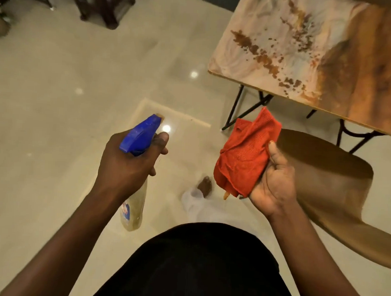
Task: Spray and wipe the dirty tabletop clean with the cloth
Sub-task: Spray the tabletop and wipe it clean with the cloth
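Note:
The wooden tabletop (370,72) fills the upper right; a pale smeared film and brown crusty spots cover its left half. My left hand (127,163) grips a spray bottle (135,203) by the neck; its blue trigger head points up and away, its clear body hangs below my wrist. My right hand (275,184) holds a folded red cloth (245,154) upright, palm toward me. Both hands are over the floor, short of the table's near edge.
A brown wooden chair seat (335,188) sits just right of my right hand, tucked near the table's black metal legs (238,111). Glossy cream floor tiles (59,98) spread to the left. Dark furniture legs (106,9) stand at the top left. My bare foot (205,184) shows below.

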The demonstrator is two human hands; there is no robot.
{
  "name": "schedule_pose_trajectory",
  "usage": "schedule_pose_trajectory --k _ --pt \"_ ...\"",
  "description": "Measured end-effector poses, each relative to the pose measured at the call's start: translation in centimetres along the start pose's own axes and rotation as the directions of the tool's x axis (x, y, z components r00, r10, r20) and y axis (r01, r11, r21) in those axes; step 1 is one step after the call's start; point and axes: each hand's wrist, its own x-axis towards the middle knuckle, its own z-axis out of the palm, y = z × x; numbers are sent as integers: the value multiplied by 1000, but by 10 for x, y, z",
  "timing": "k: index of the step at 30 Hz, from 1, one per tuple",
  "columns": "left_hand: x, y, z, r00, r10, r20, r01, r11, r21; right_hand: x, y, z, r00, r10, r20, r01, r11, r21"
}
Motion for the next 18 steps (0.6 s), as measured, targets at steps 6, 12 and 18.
schedule_pose_trajectory --k 6,12,18 --pt "93 42 58 991 12 135 -27 994 108 62 -61 7 995 -47 -86 53 996 75" --pt "170 94 125 969 50 241 -86 986 140 123 -137 8 978 -61 -200 78 994 78" --pt "230 131 183 932 88 350 -161 969 185 161 -207 -1 919 -173 -354 235 962 139"
